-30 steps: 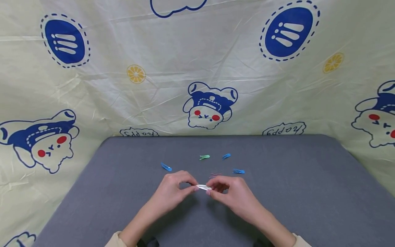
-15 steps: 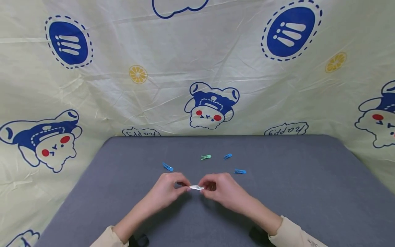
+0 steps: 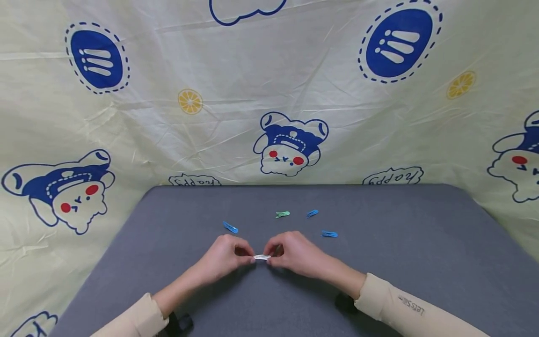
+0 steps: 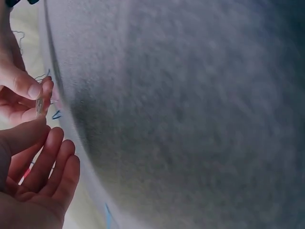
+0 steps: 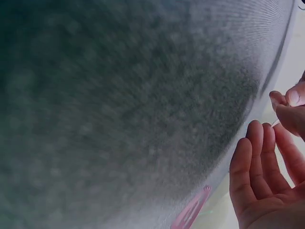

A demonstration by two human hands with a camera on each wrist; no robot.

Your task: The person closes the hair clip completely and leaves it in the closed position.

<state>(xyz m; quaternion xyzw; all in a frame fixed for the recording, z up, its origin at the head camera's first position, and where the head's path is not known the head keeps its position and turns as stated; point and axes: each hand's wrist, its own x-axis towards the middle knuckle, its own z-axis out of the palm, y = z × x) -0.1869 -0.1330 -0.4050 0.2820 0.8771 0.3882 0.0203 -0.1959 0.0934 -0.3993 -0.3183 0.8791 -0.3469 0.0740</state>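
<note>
A white snap hair clip (image 3: 262,257) is stretched sideways between my two hands, low over the grey table. My left hand (image 3: 229,255) pinches its left end between thumb and finger. At the other end, my right hand (image 3: 293,253) pinches it in the same way. The left wrist view shows the clip (image 4: 39,107) upright between both sets of fingertips, the left hand's other fingers loosely extended. A pink snap hair clip (image 5: 191,210) lies on the table near the right hand in the right wrist view; the right hand hides it in the head view.
Beyond my hands lie a green hair clip (image 3: 282,214) and blue hair clips: one at the left (image 3: 230,227), one at the back (image 3: 312,213), one at the right (image 3: 329,234). The grey table (image 3: 400,262) ends against a printed curtain (image 3: 227,140).
Both hands have moved left and a little toward me with the white hair clip pinched between them. The pink clip, seen beyond the right hand a second ago, is now hidden in the head view.
</note>
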